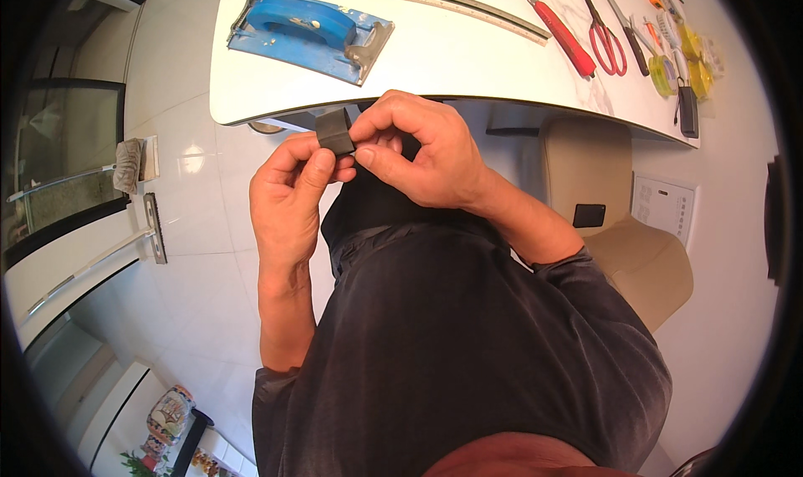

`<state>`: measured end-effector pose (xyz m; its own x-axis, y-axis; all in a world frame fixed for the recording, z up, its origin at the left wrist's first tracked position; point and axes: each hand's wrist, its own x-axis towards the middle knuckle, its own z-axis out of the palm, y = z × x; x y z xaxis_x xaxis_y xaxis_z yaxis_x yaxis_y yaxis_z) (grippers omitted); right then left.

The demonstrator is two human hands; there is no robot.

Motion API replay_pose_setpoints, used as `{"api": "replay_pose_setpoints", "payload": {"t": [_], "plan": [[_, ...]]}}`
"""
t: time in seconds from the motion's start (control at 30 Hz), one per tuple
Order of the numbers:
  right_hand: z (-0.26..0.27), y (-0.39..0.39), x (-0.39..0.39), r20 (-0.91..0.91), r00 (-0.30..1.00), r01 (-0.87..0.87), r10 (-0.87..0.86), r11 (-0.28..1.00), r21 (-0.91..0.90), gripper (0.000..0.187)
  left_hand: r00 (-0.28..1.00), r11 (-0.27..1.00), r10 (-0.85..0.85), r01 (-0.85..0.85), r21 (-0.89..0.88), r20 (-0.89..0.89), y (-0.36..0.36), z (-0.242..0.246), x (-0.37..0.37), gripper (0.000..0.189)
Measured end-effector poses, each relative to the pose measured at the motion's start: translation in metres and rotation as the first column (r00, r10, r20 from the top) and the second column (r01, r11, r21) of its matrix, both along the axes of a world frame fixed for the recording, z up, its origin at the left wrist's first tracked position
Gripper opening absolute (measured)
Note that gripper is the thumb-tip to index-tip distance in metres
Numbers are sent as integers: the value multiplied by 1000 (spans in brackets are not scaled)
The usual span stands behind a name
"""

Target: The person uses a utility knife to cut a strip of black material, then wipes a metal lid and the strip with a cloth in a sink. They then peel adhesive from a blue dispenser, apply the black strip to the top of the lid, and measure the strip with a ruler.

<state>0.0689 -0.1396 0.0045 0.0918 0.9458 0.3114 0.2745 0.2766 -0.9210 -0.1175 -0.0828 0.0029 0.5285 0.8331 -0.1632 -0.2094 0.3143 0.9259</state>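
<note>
A small folded piece of dark grey sheet [335, 132] is held up in front of the table's near edge. My left hand [292, 176] pinches its lower left part between thumb and fingers. My right hand [417, 147] has its thumb and fingertips at the right edge of the piece, gripping it there. Just beyond the hands, a blue hand sander [301, 34] with a metal clamp at each end lies on the white table [439, 63]. Pale smears mark its handle.
A metal ruler [426, 3], a red utility knife [558, 31], red-handled scissors [603, 37] and rolls of tape [663, 75] lie on the table. At right stands a beige chair [640, 257] with a black phone-like object [590, 215]. Mops [128, 166] lean at left.
</note>
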Motion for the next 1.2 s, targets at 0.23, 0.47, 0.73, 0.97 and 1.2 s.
{"api": "replay_pose_setpoints", "payload": {"t": [0.23,0.47,0.73,0.97,1.2], "plan": [[1,2,-4,-39,998,53,-52,998,21,11,1000,994,21,-19,108,-9,-2,7,2,13],[1,1,-3,-35,998,44,-44,999,21,10,1000,994,16,-17,112,9,-4,9,3,9],[1,3,-12,-490,871,-130,-23,953,-275,11,971,887,98,14,462,-219,-9,6,1,6],[11,0,-21,-665,738,-178,-115,917,-356,13,983,942,98,-41,333,-157,-13,5,7,7],[-8,-1,-24,-612,788,-189,-71,917,-350,24,974,921,118,-35,388,-192,-16,11,5,8]]}}
